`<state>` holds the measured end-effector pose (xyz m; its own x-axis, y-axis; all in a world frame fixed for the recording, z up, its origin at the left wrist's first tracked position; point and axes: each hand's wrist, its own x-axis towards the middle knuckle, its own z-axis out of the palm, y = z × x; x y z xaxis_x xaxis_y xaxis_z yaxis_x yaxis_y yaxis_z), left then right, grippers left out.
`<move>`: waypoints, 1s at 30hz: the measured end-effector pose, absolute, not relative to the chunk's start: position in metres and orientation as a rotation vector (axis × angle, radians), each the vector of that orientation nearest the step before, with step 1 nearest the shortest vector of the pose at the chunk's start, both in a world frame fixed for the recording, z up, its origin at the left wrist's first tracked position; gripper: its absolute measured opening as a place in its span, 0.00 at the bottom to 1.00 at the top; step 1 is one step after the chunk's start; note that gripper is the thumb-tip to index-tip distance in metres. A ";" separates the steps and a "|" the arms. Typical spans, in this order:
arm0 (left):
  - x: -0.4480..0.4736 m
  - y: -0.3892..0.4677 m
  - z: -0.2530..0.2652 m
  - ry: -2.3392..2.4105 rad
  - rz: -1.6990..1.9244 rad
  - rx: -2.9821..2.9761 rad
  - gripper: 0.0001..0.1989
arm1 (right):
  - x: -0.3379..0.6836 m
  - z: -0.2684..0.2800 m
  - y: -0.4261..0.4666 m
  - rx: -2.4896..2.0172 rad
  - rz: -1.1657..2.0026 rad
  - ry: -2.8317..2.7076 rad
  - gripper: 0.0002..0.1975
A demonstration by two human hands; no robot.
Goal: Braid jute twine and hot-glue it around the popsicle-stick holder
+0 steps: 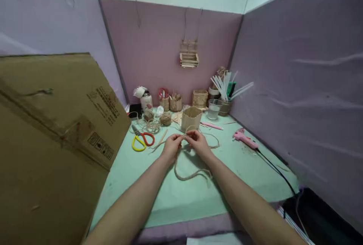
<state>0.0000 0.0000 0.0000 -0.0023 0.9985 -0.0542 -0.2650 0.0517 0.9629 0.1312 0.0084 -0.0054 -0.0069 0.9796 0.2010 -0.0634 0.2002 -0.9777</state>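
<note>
A length of brown twine [185,179] runs between my two hands and loops down onto the green tabletop. My left hand [173,146] is closed, thumb and fingers pinching the twine. Close beside it, my right hand [197,143] pinches the same twine, and the fingertips nearly meet. Loose ends trail out to the left and curl round to the right. Just beyond my fingers stands a light brown cup-like holder [191,118] with an uneven rim. Whether the twine touches it, I cannot tell.
Scissors [142,139] with red and yellow handles lie left, near twine balls [165,119]. A pink glue gun [245,138] with a black cord rests right. Behind are a plastic cup [213,109] and white glue sticks [224,85]. A large cardboard box [56,143] blocks the left side.
</note>
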 end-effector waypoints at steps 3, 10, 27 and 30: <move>0.003 0.000 -0.002 1.052 1.286 0.964 0.16 | 0.132 -0.006 0.010 -1.003 1.095 -1.249 0.17; 0.003 -0.005 0.006 0.921 1.217 0.886 0.15 | 0.130 -0.007 0.007 -0.998 1.171 -1.233 0.16; 0.000 -0.002 -0.001 1.063 1.282 1.005 0.16 | 0.132 -0.008 0.008 -1.127 0.797 -1.430 0.10; 0.000 -0.003 0.002 1.087 1.300 1.012 0.14 | 0.133 -0.007 0.007 -1.121 0.743 -1.460 0.11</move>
<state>0.0001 -0.0026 0.0015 -0.0265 0.9990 -0.0363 -0.2127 0.0299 0.9767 0.1329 0.0074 -0.0071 0.0447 0.9251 0.3772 0.2399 0.3566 -0.9029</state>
